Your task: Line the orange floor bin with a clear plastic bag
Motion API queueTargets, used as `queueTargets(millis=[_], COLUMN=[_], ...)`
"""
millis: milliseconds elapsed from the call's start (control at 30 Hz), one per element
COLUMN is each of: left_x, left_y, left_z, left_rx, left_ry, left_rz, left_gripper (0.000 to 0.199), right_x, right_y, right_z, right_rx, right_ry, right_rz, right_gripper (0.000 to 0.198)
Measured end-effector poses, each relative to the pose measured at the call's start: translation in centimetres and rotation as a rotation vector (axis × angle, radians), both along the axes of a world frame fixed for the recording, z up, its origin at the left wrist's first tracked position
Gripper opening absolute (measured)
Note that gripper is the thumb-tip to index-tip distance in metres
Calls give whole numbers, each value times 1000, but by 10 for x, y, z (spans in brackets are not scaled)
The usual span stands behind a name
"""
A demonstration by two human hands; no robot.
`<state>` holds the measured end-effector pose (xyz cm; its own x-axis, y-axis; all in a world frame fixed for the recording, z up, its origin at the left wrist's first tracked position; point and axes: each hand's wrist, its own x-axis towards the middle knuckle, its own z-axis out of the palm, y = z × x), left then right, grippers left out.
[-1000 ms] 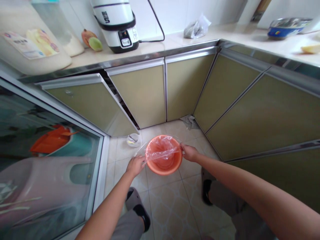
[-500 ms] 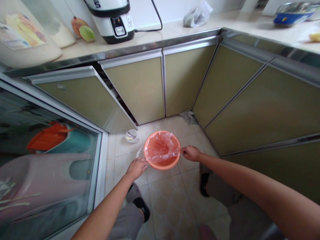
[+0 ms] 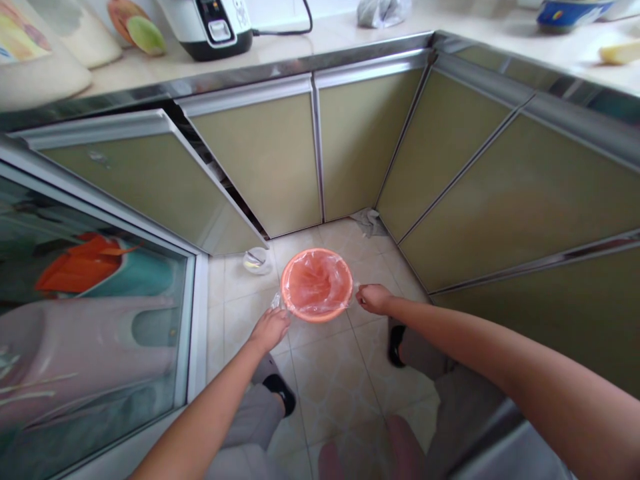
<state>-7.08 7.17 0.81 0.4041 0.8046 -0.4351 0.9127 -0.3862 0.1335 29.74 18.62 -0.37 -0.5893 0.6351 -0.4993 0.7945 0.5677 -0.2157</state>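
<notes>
An orange plastic bin (image 3: pixel 317 319) with a round rim stands on the tiled floor between my feet and the cabinets. A clear plastic bag (image 3: pixel 320 280) lies over its mouth and sags inside. At the rim's near left, my left hand (image 3: pixel 271 328) is closed on the bag's edge, and a bit of film sticks up beside the fingers. My right hand (image 3: pixel 374 298) pinches the opposite edge, just off the rim's right side. The bag is stretched between both hands across the near rim.
A small clear tub (image 3: pixel 257 261) sits on the floor by the ajar cabinet door (image 3: pixel 150 180). A grey rag (image 3: pixel 369 223) lies in the cabinet corner. Left is a glass door (image 3: pixel 100 347). On the counter (image 3: pixel 280 50) stand a white and black appliance (image 3: pixel 215 27) and large jars.
The bag's near edge has been drawn toward me, from across the bin's mouth to its near rim. Both hands still grip it. The camera view has tilted slightly down.
</notes>
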Motion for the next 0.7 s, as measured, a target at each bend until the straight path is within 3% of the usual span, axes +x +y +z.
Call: queueTargets(millis=[200,400,700], left_x=[2,6,4], left_y=[-4,-2,0], left_z=[-1,-17,-39], left_rx=[-9,-30,-56], left_ry=[40,44,20], left_rz=[4,-9,17], left_gripper=[22,26,27], right_x=[-2,-10,-3], right_y=[-10,-12,-5], right_z=[-9,-17,-49], right_rx=[-19,-34,-51], right_ry=[-43,-58,-61], right_rz=[47,60,-25], right_gripper=[24,24,26])
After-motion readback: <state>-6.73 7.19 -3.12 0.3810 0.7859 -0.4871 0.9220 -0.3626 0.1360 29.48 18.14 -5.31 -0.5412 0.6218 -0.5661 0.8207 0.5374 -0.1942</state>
